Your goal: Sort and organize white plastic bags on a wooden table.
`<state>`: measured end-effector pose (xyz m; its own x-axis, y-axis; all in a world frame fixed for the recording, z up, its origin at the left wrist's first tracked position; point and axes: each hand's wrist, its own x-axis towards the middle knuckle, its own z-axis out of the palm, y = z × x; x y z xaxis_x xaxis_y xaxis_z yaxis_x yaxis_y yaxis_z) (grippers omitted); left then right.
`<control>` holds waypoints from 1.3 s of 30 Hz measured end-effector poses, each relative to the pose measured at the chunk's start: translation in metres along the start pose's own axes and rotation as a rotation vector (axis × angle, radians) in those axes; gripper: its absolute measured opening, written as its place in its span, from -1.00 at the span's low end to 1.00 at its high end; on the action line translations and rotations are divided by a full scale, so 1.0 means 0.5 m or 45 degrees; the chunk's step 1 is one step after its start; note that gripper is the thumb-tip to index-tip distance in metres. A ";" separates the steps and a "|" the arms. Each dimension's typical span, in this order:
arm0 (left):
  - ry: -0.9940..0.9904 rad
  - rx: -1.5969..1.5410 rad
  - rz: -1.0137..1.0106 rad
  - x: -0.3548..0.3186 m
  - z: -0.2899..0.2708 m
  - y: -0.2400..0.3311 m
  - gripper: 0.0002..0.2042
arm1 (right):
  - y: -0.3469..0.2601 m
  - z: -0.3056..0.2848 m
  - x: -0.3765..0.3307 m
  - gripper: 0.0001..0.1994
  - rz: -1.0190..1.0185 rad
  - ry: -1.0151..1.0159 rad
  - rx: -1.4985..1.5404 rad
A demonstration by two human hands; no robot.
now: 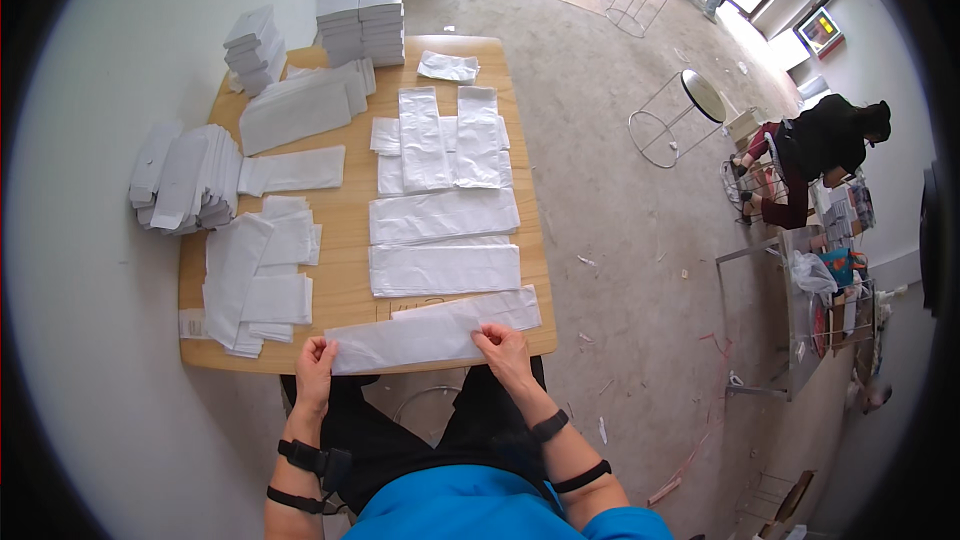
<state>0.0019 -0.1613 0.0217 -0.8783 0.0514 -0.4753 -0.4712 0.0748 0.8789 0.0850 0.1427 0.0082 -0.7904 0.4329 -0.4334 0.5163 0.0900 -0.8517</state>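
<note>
On your far left, a pale wall (90, 240) runs beside the wooden table (345, 270). At that side a bundle of folded white cartons (195, 180) crowds the edge, and loose white sheets (240, 270) lie fanned nearer you. Your left hand (316, 365) pinches the left end of a long white strip (405, 343) along the table's near edge. Stacked white boxes (360, 20) stand in the far-left part. A band of wood divides these piles from the rows of flat white pieces (445, 215). Your right hand (505, 350) closes thumb and fingers on the strip's right end; another strip (515, 308) juts from behind it. Past the right edge, scrap-littered concrete floor (600, 240) stretches to round stools (703, 97), then a dark-clad person (825, 145) by a cluttered metal table (797, 238).
</note>
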 end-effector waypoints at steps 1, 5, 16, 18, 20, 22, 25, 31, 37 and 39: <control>0.036 0.059 0.025 0.009 -0.001 0.000 -0.85 | -0.004 0.004 0.008 -0.76 0.005 -0.001 0.000; 0.132 0.128 0.040 0.051 -0.012 -0.028 -0.85 | -0.004 0.020 0.042 -0.74 -0.167 0.178 -0.212; 0.206 0.352 0.112 0.061 -0.019 -0.032 -0.82 | -0.019 0.045 0.055 -0.74 -0.127 0.215 -0.340; 0.223 0.362 0.110 0.063 -0.020 -0.030 -0.82 | -0.024 0.048 0.055 -0.71 -0.118 0.230 -0.399; 0.239 0.372 0.110 0.064 -0.023 -0.034 -0.83 | -0.025 0.050 0.053 -0.71 -0.101 0.228 -0.398; 0.227 0.386 0.129 0.070 -0.027 -0.042 -0.84 | -0.025 0.051 0.052 -0.70 -0.087 0.228 -0.397; 0.225 0.437 0.152 0.072 -0.027 -0.044 -0.84 | -0.023 0.054 0.050 -0.75 -0.072 0.220 -0.391; 0.286 0.828 0.189 0.066 -0.010 -0.028 -0.83 | -0.019 0.062 0.053 -0.76 -0.027 0.240 -0.399; 0.435 1.454 0.881 0.005 0.102 0.038 -0.64 | -0.025 0.067 0.053 -0.78 -0.033 0.268 -0.434; -0.021 0.886 0.553 -0.021 0.187 0.063 -0.82 | -0.025 0.065 0.051 -0.77 -0.038 0.289 -0.444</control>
<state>0.0036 -0.0665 0.0505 -0.9670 0.2324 -0.1040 0.0732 0.6450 0.7607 0.0476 0.1237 -0.0017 -0.7341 0.6088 -0.3008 0.6057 0.3869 -0.6953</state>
